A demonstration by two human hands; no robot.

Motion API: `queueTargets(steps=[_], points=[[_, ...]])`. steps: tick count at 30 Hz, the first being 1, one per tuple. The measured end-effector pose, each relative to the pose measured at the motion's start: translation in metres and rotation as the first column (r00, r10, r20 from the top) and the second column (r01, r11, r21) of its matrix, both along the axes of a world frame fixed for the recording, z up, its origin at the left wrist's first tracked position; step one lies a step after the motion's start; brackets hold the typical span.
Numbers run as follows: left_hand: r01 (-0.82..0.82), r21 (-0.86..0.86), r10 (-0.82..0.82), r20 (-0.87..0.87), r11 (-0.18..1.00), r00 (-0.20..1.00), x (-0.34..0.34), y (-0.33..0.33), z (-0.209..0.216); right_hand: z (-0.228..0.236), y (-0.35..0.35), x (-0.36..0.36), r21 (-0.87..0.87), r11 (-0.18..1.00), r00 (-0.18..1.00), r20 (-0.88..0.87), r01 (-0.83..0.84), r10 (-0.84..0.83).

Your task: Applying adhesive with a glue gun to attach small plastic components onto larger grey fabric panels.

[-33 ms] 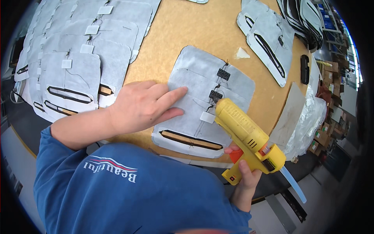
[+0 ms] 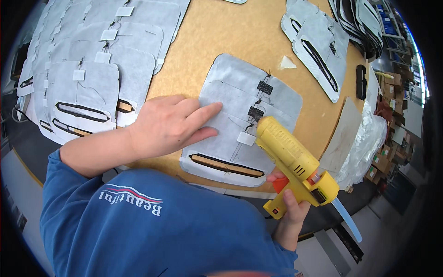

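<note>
A grey-white fabric panel (image 2: 221, 124) with a dark-edged slot near its lower edge lies in front of me. Down its right half run thin threads or wires, two black textured patches (image 2: 264, 87) (image 2: 255, 113) and a white patch (image 2: 246, 138). My left hand (image 2: 173, 124) rests on the panel's left side, index finger and thumb stretched out, holding nothing. My right hand (image 2: 294, 205) grips a yellow hot glue gun (image 2: 290, 150) by its handle, with fingers at the orange trigger. Its nozzle is at the lower black patch; the tip is hidden. A translucent glue stick (image 2: 347, 219) sticks out behind.
Overlapping similar panels (image 2: 134, 41) cover the left of the tan table (image 2: 198, 27). More panels (image 2: 318, 51) lie at the far right, by a stack of dark-edged pieces (image 2: 357, 27). A black object (image 2: 361, 82), a white scrap (image 2: 287, 63) and clear plastic wrap (image 2: 369, 143) are nearby.
The glue gun has shifted very slightly to the right. My left hand and the panel have not moved.
</note>
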State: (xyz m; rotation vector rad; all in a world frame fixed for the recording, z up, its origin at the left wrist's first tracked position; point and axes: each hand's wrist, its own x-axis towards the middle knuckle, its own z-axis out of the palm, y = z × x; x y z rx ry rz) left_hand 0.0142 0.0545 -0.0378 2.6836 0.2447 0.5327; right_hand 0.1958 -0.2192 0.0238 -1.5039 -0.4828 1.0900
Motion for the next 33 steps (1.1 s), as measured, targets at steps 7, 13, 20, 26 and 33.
queueTargets(steps=[7, 13, 20, 26, 33], points=[[-0.004, -0.011, 0.004, -0.014, 1.000, 1.000, 0.001, 0.000, 0.001, 0.005, 0.000, -0.007, 0.004, 0.996, 0.996, -0.031, 0.084, -0.084], [-0.005, -0.021, 0.005, 0.002, 1.000, 1.000, 0.001, 0.000, 0.001, -0.001, 0.001, -0.002, 0.041, 0.999, 1.000, -0.013, 0.016, -0.015], [-0.008, -0.022, 0.007, -0.036, 1.000, 0.999, 0.001, -0.002, 0.004, -0.001, 0.002, -0.005, 0.020, 0.997, 0.997, -0.023, 0.079, -0.079], [-0.010, -0.040, 0.008, -0.060, 0.999, 0.998, 0.001, -0.004, 0.006, -0.006, 0.008, -0.003, 0.040, 0.996, 0.997, -0.019, 0.075, -0.074], [-0.015, -0.023, 0.014, -0.064, 1.000, 0.998, 0.002, -0.005, 0.007, -0.010, -0.002, 0.002, 0.019, 0.996, 0.996, -0.016, 0.092, -0.092]])
